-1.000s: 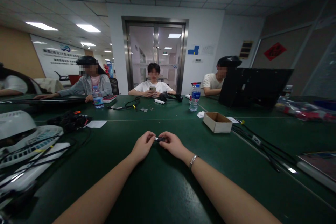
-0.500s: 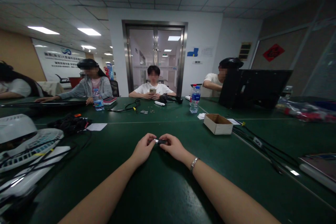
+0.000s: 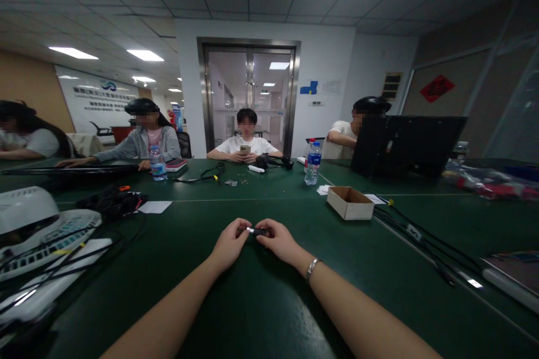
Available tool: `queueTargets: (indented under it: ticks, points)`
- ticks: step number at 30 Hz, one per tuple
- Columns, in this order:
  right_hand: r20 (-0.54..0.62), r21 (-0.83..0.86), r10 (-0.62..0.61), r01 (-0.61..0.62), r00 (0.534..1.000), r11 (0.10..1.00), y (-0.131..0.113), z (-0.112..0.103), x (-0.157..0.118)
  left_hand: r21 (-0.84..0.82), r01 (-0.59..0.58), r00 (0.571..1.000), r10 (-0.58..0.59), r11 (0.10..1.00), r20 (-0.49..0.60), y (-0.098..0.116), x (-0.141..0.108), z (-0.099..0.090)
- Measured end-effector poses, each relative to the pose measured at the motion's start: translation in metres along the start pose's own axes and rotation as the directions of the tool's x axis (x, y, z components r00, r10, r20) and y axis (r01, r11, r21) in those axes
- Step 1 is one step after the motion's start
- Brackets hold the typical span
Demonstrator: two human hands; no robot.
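Over the middle of the green table, a small black and silver object lies level between my two hands. My left hand pinches its silver end with thumb and fingers. On the dark end, my right hand has its fingers closed, with a metal band around the wrist. The fingertips of the two hands are a short way apart, and the object spans the gap. What exactly the object is, is too small to tell.
An open cardboard box and black cables are on the right. White equipment with cables stands left. Two bottles stand farther back. People sit across the table, one holding a phone.
The view has tilted up slightly, so everything appears a little lower. Both hands keep their hold on the small object, with hardly any other movement.
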State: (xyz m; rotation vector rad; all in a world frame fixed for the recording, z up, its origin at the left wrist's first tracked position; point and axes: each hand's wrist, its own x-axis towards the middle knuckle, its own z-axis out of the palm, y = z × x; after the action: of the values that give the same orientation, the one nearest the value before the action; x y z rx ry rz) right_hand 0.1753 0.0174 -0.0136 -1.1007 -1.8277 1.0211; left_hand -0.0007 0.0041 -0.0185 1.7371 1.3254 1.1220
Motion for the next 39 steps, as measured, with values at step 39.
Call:
queueTargets:
  ticks: [39]
  points:
    - [-0.009, -0.017, -0.015, 0.015, 1.0, 1.0, 0.0001, 0.0007, 0.0, 0.085, -0.013, 1.0, 0.012, 0.996, 0.007, 0.0038, -0.0019, -0.0037]
